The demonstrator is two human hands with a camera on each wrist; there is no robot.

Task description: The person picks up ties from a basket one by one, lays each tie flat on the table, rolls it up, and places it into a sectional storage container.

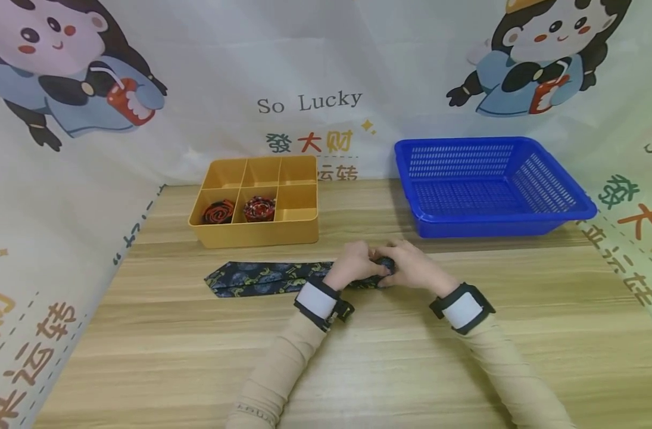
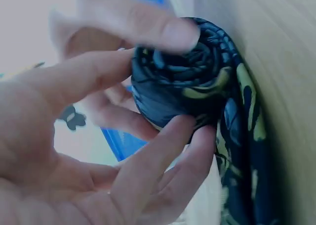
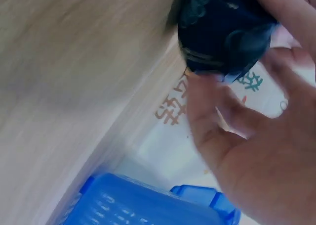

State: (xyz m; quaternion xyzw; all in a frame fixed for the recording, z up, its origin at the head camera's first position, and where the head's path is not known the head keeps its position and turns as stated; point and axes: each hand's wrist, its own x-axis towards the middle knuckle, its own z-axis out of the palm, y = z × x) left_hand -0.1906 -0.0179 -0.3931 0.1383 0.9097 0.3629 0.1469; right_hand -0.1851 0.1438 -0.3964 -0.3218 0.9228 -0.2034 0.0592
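A dark necktie point(image 1: 267, 279) with blue and yellow figures lies along the table, its pointed wide end toward the left. Its right part is wound into a thick roll point(image 2: 182, 86), standing on edge where the flat length meets it. My left hand point(image 1: 355, 264) holds the roll from the left, thumb and fingertips against its side. From the right, my right hand point(image 1: 417, 268) grips the same roll, its thumb over the spiral end in the left wrist view. The roll's outer side point(image 3: 224, 37) shows between the right thumb and fingers in the right wrist view.
Behind the tie stands a yellow divided box point(image 1: 256, 235); two front compartments hold rolled ties, one orange-and-black point(image 1: 218, 211) and one red patterned point(image 1: 259, 209). A blue plastic basket point(image 1: 502, 226) stands at the back right. Printed cloth point(image 1: 326, 65) hangs around the table point(image 1: 379, 369).
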